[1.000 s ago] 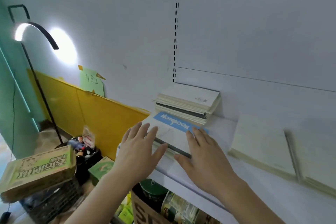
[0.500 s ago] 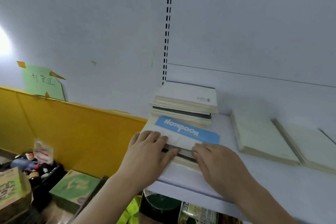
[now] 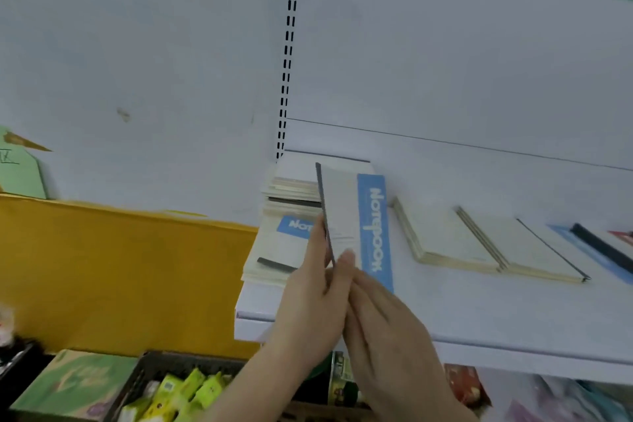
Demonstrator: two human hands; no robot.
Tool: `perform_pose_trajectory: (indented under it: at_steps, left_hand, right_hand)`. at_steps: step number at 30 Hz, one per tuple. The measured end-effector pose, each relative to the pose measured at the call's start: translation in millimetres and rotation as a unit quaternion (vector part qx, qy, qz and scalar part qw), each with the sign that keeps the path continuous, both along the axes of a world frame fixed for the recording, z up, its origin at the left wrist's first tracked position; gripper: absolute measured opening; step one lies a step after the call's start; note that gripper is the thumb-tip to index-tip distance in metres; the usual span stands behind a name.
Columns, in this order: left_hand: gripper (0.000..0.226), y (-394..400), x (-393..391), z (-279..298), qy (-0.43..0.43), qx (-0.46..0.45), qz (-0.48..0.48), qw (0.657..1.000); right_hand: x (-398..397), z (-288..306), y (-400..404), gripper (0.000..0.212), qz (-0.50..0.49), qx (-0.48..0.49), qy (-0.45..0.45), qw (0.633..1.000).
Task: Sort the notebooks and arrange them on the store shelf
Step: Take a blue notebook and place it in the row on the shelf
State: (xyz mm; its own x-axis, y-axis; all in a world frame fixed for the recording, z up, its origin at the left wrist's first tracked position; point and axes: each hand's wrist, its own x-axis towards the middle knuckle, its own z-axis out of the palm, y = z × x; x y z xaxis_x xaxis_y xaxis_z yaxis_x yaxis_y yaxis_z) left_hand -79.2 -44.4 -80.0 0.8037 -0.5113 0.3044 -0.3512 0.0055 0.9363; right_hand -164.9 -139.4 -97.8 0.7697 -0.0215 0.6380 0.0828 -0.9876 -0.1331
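The white shelf (image 3: 479, 319) is the largest item in view; it runs from the frame centre toward 3 o'clock, with its white back panel (image 3: 445, 62) rising behind it toward 12 o'clock. A yellow partition (image 3: 120, 267) fills the area toward 9 o'clock.

On the shelf, toward 3 o'clock from the frame centre, note two cream notebooks (image 3: 479, 243) lying flat side by side, edges touching. Further toward 3 o'clock lies a blue-edged book with a dark spine (image 3: 596, 250), partly cut off by the frame edge.

At the left end of the shelf, locate the tall stack of notebooks (image 3: 291, 192) against the back panel. In front of it, toward 6 o'clock, sits a lower pile whose top notebook (image 3: 284, 243) shows a blue band.

Your task item — the raised notebook (image 3: 346, 216), white with a blue "Notebook" band along its right side — is held tilted up on edge above the shelf, just right of the lower pile.

Your left hand (image 3: 315, 291) grasps the raised notebook at its lower left edge: thumb on the front cover, fingers behind. Your right hand (image 3: 387, 315) lies beside it at 4 o'clock — fingers straight against the notebook's lower edge, not wrapped round it.

Toward 7 o'clock, below the shelf, a dark crate (image 3: 164, 384) holds yellow-green packets.
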Motion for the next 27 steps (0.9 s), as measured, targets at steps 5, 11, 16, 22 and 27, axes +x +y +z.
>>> perform_pose_trajectory:
  at_steps: [5,11,16,22,27]
  left_hand:
    - [0.040,18,13,3,-0.004,-0.033,0.070,0.997]
    - [0.034,46,18,6,0.037,-0.050,0.106,0.992]
    - [0.019,50,10,4,0.084,-0.037,0.083,0.992]
    - [0.025,56,11,4,0.102,-0.082,0.092,0.987]
    - [0.033,59,13,3,0.118,-0.096,0.102,0.983]
  right_hand:
    - [-11,-1,-33,0.045,-0.046,0.021,-0.009,0.999]
    - [1,-1,-71,0.059,-0.109,0.037,0.166,0.979]
    - [25,-11,-82,0.046,-0.046,-0.034,0.230,0.972]
    - [10,24,-87,0.030,-0.139,-0.066,0.151,0.976]
    - [-21,50,-61,0.022,-0.191,0.029,-0.039,0.980]
